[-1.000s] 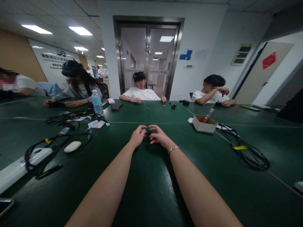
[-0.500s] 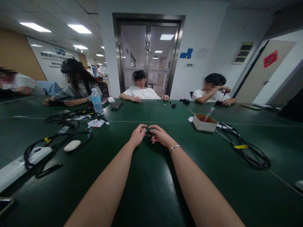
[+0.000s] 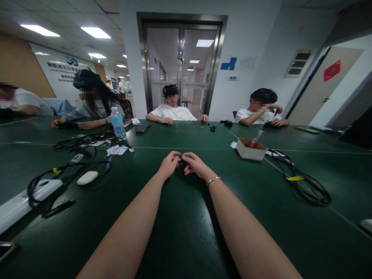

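My left hand (image 3: 168, 164) and my right hand (image 3: 197, 164) meet fingertip to fingertip over the middle of the dark green table (image 3: 174, 217). Between them is a small black object (image 3: 181, 161), too small to name. Curled fingers of both hands close on it from either side, and they hide most of it. A silver bracelet circles my right wrist.
Left of my hands lie black cables (image 3: 90, 164), a white computer mouse (image 3: 87, 178), a white power strip (image 3: 31, 197) and a water bottle (image 3: 117, 123). On the right are an open box (image 3: 250, 153) and coiled cable (image 3: 308, 188). Several people sit across the table.
The view has shifted very slightly. My right fingers have moved a little around the small black object; both hands stay in the same place.
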{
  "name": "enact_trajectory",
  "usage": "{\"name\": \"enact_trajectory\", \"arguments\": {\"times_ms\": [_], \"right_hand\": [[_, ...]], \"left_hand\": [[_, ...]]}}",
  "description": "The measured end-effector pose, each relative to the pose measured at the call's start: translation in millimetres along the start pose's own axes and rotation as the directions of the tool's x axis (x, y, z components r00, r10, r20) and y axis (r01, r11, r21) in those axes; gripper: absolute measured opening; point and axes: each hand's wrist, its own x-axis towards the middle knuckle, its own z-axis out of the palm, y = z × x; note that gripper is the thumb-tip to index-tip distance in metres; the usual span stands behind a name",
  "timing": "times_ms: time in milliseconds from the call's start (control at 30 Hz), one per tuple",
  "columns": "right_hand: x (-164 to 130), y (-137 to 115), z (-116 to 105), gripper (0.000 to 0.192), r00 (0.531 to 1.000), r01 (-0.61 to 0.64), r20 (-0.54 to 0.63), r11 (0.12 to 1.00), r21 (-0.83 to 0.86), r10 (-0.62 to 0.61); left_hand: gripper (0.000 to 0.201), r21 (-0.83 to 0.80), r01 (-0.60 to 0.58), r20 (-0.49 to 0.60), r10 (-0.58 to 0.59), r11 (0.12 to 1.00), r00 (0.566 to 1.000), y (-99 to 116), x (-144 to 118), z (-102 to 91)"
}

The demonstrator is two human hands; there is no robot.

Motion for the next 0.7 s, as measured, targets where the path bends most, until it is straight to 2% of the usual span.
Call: {"name": "enact_trajectory", "arguments": {"times_ms": [67, 167, 300, 367, 467, 567, 633, 700], "right_hand": [[0, 0, 0, 0.022, 1.0, 0.004, 0.012, 1.0, -0.011, -0.003], [-1, -1, 1, 0.031, 0.999, 0.045, 0.032, 0.999, -0.004, -0.045], [-2, -2, 1, 0.021, 0.999, -0.018, 0.027, 1.0, 0.003, 0.018], [-1, -1, 0, 0.022, 0.999, -0.008, 0.044, 1.0, 0.006, 0.007], [5, 4, 0, 0.024, 0.993, 0.116, 0.028, 0.993, -0.027, -0.115], [12, 13, 3, 0.028, 0.961, 0.268, -0.017, 0.941, -0.206, -0.277], [16, 18, 9, 0.031, 0.943, 0.301, -0.034, 0.893, -0.334, -0.331], [18, 22, 16, 0.029, 0.944, 0.281, -0.054, 0.88, -0.384, -0.325]], "left_hand": [[0.024, 0.007, 0.001, 0.005, -0.002, 1.0, 1.0, 1, 0, -0.2], [0.024, 0.008, -0.004, 0.007, 0.004, 1.0, 1.0, 0, 0, -0.4], [0.023, -0.006, -0.004, 0.007, 0.004, 1.0, 1.0, -3, 1, 0.4], [0.023, -0.016, -0.003, 0.008, 0.003, 1.0, 1.0, -5, 2, 0.8], [0.022, -0.073, 0.014, -0.001, -0.014, 0.997, 1.0, -4, 4, -0.1], [0.022, -0.132, 0.039, -0.056, -0.046, 0.99, 0.997, 1, 5, -2.3], [0.027, -0.141, 0.035, -0.064, -0.045, 0.989, 0.997, 4, 5, -3.4], [0.034, -0.144, 0.036, -0.032, -0.041, 0.989, 0.999, 6, 4, -4.0]]}}
